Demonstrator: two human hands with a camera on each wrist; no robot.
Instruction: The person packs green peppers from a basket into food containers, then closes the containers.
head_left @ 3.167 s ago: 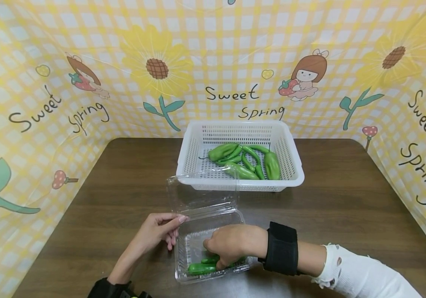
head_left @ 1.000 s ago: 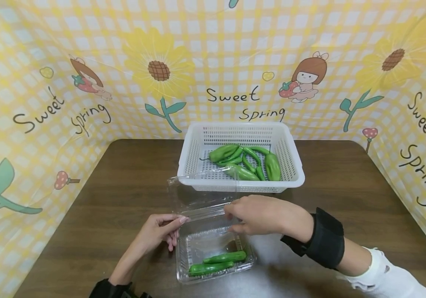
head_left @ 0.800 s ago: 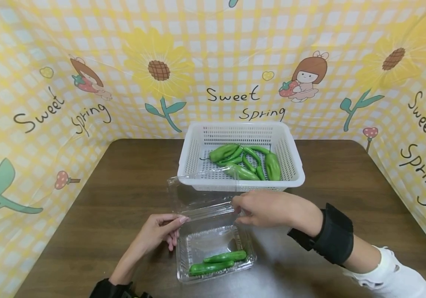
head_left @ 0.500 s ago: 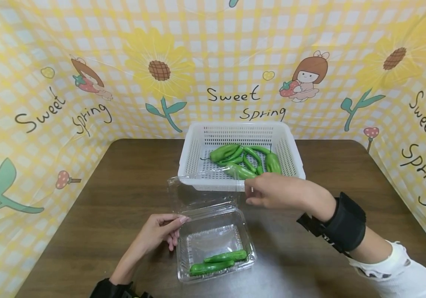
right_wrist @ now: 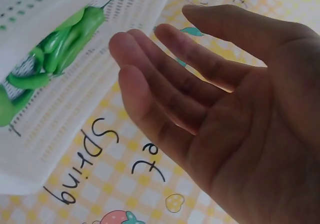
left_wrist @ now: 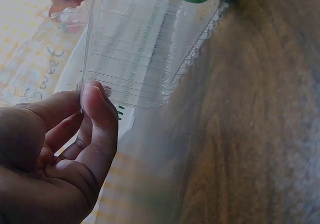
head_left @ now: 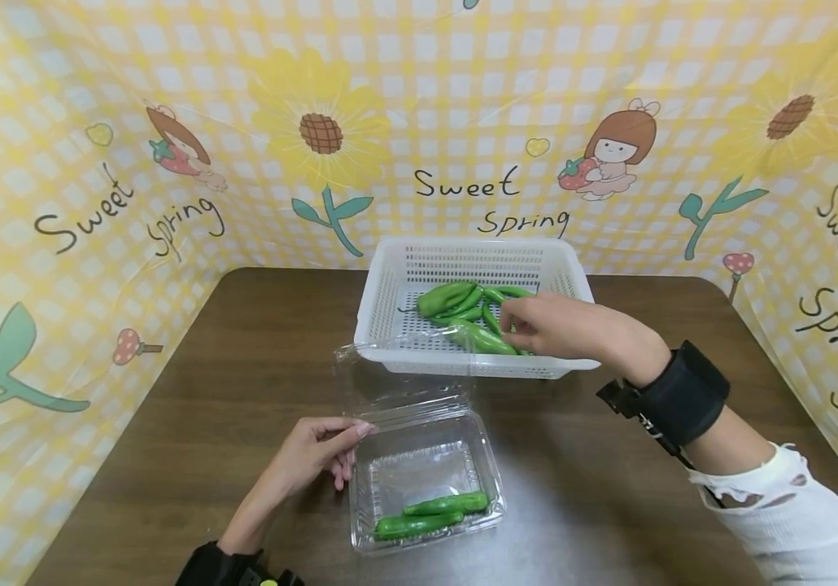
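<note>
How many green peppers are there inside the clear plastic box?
2. The front pepper lies along the near side of the clear box; the rear pepper lies just behind it, reaching further right. None seems hidden there.

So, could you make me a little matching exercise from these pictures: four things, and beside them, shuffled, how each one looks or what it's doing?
Things:
1. left hand
2. basket
3. right hand
4. clamshell container

Descriptions:
A. at the basket, holding nothing
B. clear, lid open, with two slim green peppers inside
C. pinching a clear plastic edge
D. white and perforated, with several peppers inside

Right pairs: 1-C, 2-D, 3-A, 4-B
</note>
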